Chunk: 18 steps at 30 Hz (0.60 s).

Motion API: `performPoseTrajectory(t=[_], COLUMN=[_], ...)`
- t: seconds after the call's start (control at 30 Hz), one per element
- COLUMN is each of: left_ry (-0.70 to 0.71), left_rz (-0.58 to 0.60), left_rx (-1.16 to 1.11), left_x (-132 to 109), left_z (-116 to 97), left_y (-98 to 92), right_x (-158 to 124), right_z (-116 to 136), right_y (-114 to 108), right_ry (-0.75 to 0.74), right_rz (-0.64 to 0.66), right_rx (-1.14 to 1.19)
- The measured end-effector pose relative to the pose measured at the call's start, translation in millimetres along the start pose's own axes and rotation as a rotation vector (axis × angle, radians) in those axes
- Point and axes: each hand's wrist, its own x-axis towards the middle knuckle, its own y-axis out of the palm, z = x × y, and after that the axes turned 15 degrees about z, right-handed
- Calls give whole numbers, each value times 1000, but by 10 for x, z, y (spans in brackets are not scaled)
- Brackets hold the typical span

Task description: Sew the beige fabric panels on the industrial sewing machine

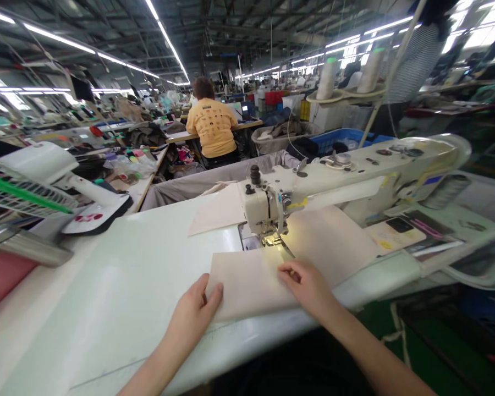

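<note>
A beige fabric piece (247, 280) lies flat on the white sewing table (127, 286), its far edge under the presser foot (273, 240) of a white sewing machine (355, 181). My left hand (196, 311) rests on the fabric's near left corner, thumb on top and fingers curled at the edge. My right hand (305, 283) presses on the fabric's right part just in front of the needle, fingers bent down onto the cloth. A lamp lights the needle area.
More beige fabric (218, 212) lies behind and right of the machine head. A desk fan (37, 181) stands at the left. A person in a yellow shirt (212, 126) sits with their back turned at a table ahead. Thread cones (328, 77) stand behind the machine.
</note>
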Motion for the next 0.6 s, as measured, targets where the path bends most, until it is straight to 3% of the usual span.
performPoseTrajectory(t=[0.2, 0.6], left_ry=[-5, -18], left_rz=[29, 18], left_rx=[36, 115], left_x=[-30, -15], left_z=[-68, -111], left_y=[-14, -27], right_x=[6, -25], right_z=[24, 11], right_y=[-3, 11], right_ry=[22, 48], right_rz=[1, -24], right_rx=[-103, -81])
